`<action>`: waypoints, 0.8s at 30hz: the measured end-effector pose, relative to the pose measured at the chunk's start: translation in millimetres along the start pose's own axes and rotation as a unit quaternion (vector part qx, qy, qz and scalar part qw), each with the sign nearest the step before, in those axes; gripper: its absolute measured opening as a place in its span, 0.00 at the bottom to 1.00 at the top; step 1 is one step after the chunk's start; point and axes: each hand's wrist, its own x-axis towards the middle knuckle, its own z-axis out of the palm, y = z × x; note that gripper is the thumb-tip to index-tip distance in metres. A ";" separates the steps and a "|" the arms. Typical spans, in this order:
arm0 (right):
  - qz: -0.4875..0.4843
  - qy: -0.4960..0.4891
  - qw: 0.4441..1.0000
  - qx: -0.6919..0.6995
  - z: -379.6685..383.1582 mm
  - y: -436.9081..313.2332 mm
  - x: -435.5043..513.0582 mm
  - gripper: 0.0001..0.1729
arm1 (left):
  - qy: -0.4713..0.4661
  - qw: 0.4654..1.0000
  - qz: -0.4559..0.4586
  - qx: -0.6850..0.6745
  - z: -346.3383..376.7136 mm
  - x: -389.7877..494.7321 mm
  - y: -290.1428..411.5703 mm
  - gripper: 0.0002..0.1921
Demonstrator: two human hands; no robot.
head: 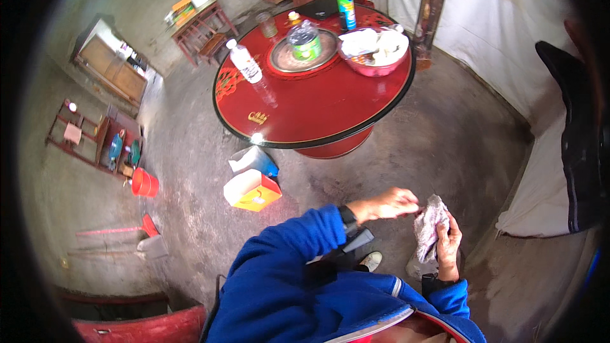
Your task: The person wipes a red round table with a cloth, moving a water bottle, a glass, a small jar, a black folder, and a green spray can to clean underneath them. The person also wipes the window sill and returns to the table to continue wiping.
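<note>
A crumpled, light greyish-pink cloth (430,228) is bunched in my right hand (449,243), with the thumb pressed over it. My left hand (391,204) reaches across from the left, its fingertips at the cloth's upper left edge; whether they pinch it or something small and dark beside it cannot be told. Both hands are over the concrete floor, nearer to me than the round red table (324,109). Part of a pale, translucent thing shows below the cloth, beside my right wrist.
The table bears a white-capped bottle (244,62), a green-labelled bottle (305,43), a spray can (345,2) and a pink basin (374,69) with white bags. An orange-and-white box (255,193) stands on the floor. A red bucket (145,183) is at left, a white sheet (495,43) at right.
</note>
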 end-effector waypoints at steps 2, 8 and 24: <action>0.012 -0.039 0.999 0.014 28.2 1.3 21.8 0.22 | 0.076 0.997 -0.016 -0.007 -49.2 -34.2 -9.6 0.20; -0.043 -0.198 0.979 0.000 132.9 1.3 109.8 0.23 | 0.334 0.940 -0.045 -0.062 -180.1 -145.7 -72.5 0.15; -0.332 -0.134 0.742 -0.567 504.9 109.8 274.4 0.38 | 0.596 0.755 -0.033 -0.272 -304.3 -382.8 -220.2 0.15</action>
